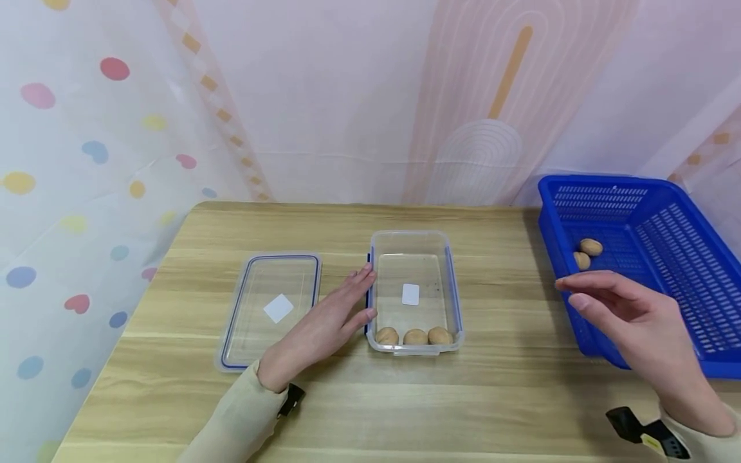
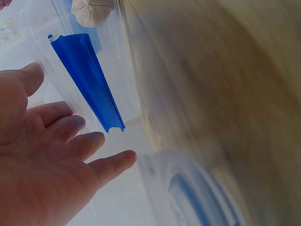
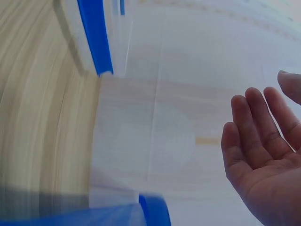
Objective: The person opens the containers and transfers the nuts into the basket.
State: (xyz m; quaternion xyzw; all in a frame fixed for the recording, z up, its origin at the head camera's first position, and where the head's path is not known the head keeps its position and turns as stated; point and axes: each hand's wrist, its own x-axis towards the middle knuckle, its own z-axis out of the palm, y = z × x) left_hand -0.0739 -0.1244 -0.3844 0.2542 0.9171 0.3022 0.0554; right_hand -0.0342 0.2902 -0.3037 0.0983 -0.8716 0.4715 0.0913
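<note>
A clear plastic box (image 1: 413,244) with blue side clips stands mid-table and holds three walnuts (image 1: 414,336) along its near wall. My left hand (image 1: 330,321) lies open beside it, straight fingers touching the box's left wall (image 2: 101,70) by the blue clip (image 2: 89,80). One walnut (image 2: 92,10) shows through the wall in the left wrist view. My right hand (image 1: 622,308) hovers open and empty over the near left rim of a blue slotted basket (image 1: 683,218), where two walnuts (image 1: 586,253) lie. The right wrist view shows that hand's (image 3: 263,150) relaxed fingers holding nothing.
The box's clear lid (image 1: 269,308), blue-rimmed with a white label, lies flat to the left of my left hand. The wooden table (image 1: 492,399) ends at a patterned curtain behind and on the left. The basket stands at the table's right edge.
</note>
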